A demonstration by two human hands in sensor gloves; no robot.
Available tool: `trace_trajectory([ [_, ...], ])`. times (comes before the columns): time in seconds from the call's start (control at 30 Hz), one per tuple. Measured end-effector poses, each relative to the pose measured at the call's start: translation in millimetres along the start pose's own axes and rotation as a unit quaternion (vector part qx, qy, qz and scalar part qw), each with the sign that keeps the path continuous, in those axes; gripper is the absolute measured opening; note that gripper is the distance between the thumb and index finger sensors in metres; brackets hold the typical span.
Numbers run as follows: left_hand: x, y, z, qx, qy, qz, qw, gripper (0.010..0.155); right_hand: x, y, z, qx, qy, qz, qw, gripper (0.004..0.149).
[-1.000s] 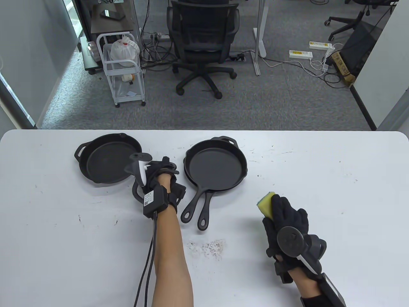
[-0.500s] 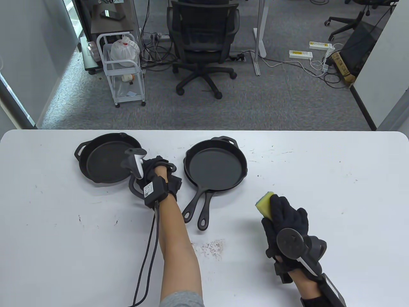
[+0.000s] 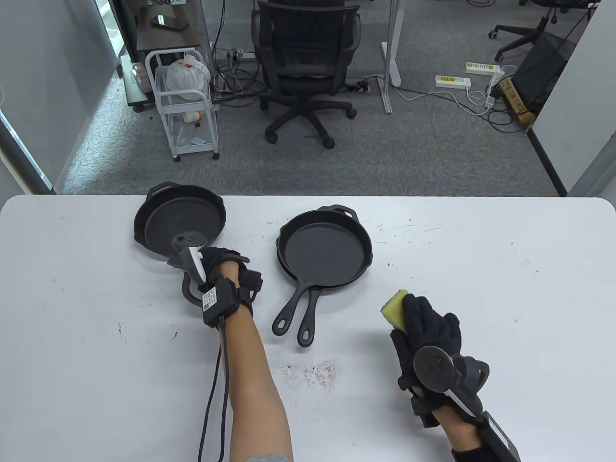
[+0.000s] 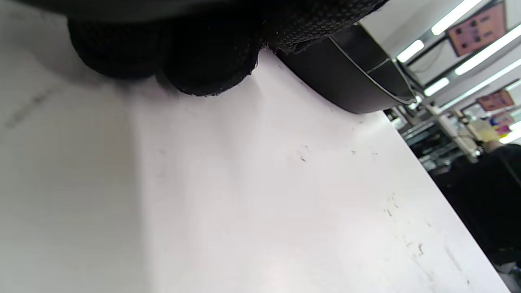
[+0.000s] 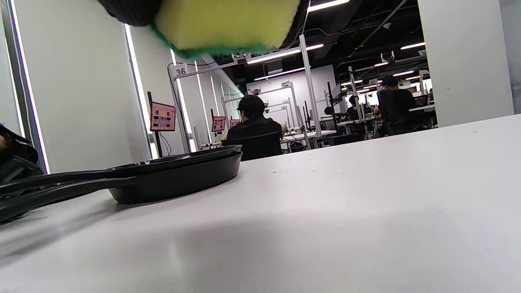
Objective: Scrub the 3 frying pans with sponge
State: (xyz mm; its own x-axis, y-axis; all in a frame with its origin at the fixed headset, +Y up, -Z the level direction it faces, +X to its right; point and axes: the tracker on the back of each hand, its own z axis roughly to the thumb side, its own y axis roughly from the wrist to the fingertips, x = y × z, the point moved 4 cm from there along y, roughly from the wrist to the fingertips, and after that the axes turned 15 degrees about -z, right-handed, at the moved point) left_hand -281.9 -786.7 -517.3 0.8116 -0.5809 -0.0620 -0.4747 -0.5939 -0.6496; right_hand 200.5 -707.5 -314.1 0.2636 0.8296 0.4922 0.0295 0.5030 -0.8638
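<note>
One black cast-iron pan (image 3: 180, 221) is at the far left, raised and tilted; its underside (image 4: 350, 77) shows in the left wrist view. My left hand (image 3: 216, 263) grips its handle, which the hand and tracker hide; curled fingers (image 4: 203, 61) hang over the table. Two more black pans (image 3: 325, 250) sit stacked at the centre, handles pointing toward me; the right wrist view sees them side-on (image 5: 179, 175). My right hand (image 3: 423, 322) holds a yellow-green sponge (image 3: 394, 308) (image 5: 228, 24) above the table, to the right of the stack.
The white table (image 3: 481, 269) carries dark crumbs (image 3: 320, 373) near its front middle. Beyond its far edge stand an office chair (image 3: 305, 62) and a white cart (image 3: 185, 106). People sit at desks in the background of the right wrist view.
The left pan has lifted and swung toward the far edge, turning as my left hand moved left with its handle. My right hand with the sponge shifted only slightly.
</note>
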Motion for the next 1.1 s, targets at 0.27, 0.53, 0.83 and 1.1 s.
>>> trace_trajectory([
  [0.27, -49, -34, 9, 0.096, 0.030, 0.036, 0.994, 0.068, -6, 0, -2, -0.003, -0.004, 0.013, 1.000, 0.072],
  [0.53, -74, -114, 41, 0.236, 0.135, 0.069, 0.960, 0.066, -19, 2, -7, -0.009, -0.023, 0.036, 0.999, 0.072],
  [0.83, -32, -179, 13, 0.324, 0.166, 0.017, 0.931, 0.065, -10, 1, -3, -0.001, -0.027, 0.017, 0.999, 0.072],
  [1.1, 28, -220, -18, 0.376, 0.214, -0.054, 0.900, 0.065, -4, -2, 8, 0.024, -0.036, 0.003, 0.999, 0.071],
])
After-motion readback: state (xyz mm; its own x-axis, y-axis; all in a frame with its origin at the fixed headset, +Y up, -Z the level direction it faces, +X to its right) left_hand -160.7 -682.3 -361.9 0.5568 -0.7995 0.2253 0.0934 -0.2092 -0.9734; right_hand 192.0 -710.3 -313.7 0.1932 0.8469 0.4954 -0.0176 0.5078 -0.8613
